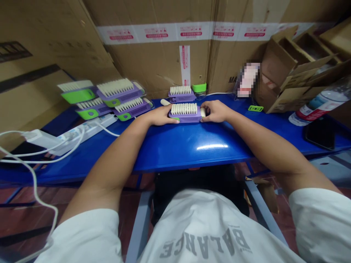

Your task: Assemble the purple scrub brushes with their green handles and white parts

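Observation:
A purple brush [189, 119] with cream bristles facing up lies on the blue table between my hands. My left hand [161, 116] grips its left end, thumb along the front by a bit of green. With bent fingers, my right hand [216, 111] pinches the cream-coloured piece [203, 111] at the brush's right end. Just behind my left fingers sits a small cream rounded piece [164, 102], partly hidden. Another purple brush [182, 98] stands directly behind the held one, beside a bright green part [199, 87].
Several purple and green brushes [115, 91] are stacked at the left, behind a white power strip [82, 133] with cables. On the right are a green piece [255, 108], open cardboard boxes [285, 69], a water bottle [315, 107] and a phone [320, 133]. Large cartons [156, 60] line the back.

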### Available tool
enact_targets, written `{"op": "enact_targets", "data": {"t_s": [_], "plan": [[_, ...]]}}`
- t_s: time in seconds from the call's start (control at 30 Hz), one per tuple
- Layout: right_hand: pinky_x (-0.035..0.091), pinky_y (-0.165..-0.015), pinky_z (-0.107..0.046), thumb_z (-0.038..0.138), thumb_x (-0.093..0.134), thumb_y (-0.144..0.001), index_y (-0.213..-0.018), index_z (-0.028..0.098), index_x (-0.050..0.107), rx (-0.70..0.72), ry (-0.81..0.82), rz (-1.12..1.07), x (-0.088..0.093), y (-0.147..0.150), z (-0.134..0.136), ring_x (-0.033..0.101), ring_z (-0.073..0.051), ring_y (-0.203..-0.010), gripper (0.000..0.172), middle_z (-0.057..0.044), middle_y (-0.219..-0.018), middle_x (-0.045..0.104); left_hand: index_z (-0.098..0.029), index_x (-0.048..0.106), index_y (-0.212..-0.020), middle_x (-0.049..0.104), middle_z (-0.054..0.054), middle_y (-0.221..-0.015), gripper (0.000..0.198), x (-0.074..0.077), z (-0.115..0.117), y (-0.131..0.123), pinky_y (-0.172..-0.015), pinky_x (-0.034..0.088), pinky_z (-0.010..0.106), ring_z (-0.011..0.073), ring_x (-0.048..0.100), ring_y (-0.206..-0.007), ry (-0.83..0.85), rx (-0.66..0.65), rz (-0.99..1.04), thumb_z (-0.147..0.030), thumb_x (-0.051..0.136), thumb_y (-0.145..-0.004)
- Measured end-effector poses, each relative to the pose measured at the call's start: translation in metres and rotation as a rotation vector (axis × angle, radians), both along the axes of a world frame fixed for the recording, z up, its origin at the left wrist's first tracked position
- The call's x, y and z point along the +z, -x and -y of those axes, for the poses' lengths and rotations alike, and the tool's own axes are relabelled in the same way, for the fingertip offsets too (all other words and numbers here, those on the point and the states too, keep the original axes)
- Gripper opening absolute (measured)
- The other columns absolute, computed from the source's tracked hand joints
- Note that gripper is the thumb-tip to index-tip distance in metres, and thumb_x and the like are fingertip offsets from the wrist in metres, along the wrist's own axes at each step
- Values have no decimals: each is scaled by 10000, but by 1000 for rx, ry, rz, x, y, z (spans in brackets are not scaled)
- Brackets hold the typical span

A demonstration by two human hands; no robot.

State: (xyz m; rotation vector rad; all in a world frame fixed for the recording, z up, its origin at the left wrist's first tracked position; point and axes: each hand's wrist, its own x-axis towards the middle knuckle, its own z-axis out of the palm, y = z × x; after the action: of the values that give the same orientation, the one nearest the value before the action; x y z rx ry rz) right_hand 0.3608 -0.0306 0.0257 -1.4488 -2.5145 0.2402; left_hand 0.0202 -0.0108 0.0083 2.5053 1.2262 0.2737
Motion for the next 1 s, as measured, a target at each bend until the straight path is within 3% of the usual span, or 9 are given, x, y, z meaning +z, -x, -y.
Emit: {"op": "enact_targets", "data": {"t_s": [0.2, 0.47, 0.73, 1.0], "plan": [[625, -973, -445, 465, 915, -849, -1514, 108, 777, 23, -19, 42, -3, 0, -2, 833, -403, -1127, 767, -191, -1287, 884, -269, 448, -1822, 567, 155, -1852, 1023, -1, -1, 1, -1387, 479, 547, 418, 605, -1663, -3, 0, -1, -625, 839, -947], [613, -1110, -499, 465, 893, -864, -1506, 85, 766, 85, -47, 16, -8, -3, -8, 800, -451, -1303, 757, -238, -1441, 843, -262, 452, -1818, 571, 159, -1848, 1018, -2, -3, 1, -1397, 465, 547, 412, 600, -1669, 4, -12, 22, -632, 833, -950], [659, -1023, -476, 362, 962, -757, -1417, 127, 783, 29, 10, -154, -12, -3, -8, 831, -381, -1123, 723, -171, -1292, 883, -271, 466, -1810, 571, 150, -1849, 1014, -1, -1, 0, -1387, 484, 533, 414, 612, -1659, -7, -13, 11, -644, 835, -943], [680, -1046, -518, 306, 983, -704, -1321, 162, 766, 21, 78, -308, -19, -3, -12, 829, -374, -1118, 670, -144, -1223, 875, -288, 453, -1820, 581, 149, -1841, 1020, -2, -2, 0, -1373, 493, 555, 429, 616, -1652, -3, -1, 6, -629, 839, -939]]}}
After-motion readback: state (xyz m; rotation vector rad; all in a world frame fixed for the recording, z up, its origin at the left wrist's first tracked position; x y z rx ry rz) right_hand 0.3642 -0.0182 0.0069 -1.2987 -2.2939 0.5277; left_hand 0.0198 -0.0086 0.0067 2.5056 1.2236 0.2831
